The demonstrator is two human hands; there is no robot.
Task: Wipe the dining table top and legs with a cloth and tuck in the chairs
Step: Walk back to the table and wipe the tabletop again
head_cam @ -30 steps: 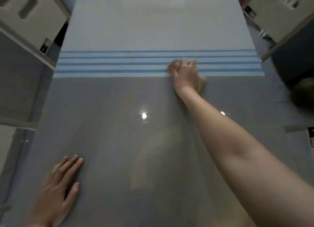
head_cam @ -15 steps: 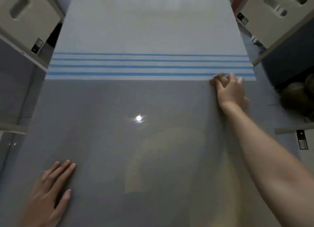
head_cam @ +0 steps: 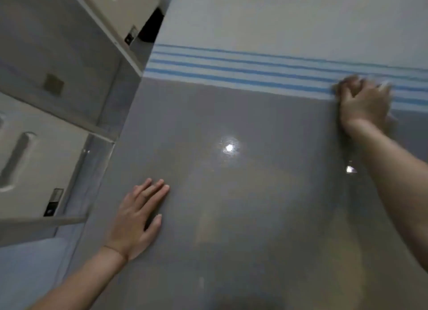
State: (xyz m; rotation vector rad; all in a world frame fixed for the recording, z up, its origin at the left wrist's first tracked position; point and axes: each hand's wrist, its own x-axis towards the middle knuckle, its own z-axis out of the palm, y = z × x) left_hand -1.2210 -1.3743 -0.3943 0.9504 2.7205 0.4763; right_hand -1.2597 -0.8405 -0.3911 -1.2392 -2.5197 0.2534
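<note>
The dining table top (head_cam: 231,217) is glossy grey up close, white farther off, with blue stripes (head_cam: 231,64) across the join. My right hand (head_cam: 363,103) lies on the stripes towards the table's right side, fingers curled over a pale cloth (head_cam: 385,86). Only blurred edges of the cloth show around the hand. Flat on the grey part near the left edge rests my left hand (head_cam: 136,219), fingers straight and holding nothing. The table legs are out of sight.
Two beige chairs stand along the table's left side, one near (head_cam: 27,166) and one farther (head_cam: 129,15), their backs close to the edge. A ceiling light reflects on the grey surface (head_cam: 229,147). Blue-grey floor shows at lower left.
My right hand slid with the cloth along the blue stripes from the middle of the table to its right side. The left hand stayed flat in place; the view swung left.
</note>
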